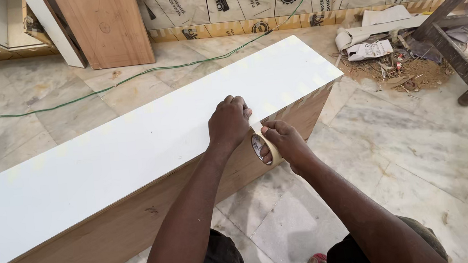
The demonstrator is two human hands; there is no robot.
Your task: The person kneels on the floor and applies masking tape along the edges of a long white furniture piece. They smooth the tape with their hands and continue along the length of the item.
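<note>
A long wooden box lies on the floor with a white laminate sheet on its top and a brown plywood side. My left hand presses a strip of pale masking tape onto the sheet's near edge. My right hand holds the roll of masking tape just off that edge, against the plywood side. A short length of tape runs from the roll up to my left fingers. Several taped spots show along the same edge.
A green cable trails across the marble floor behind the box. Plywood boards lean on the far wall. A heap of sawdust and paper scraps lies at the right, beside a wooden trestle leg. My knees are below.
</note>
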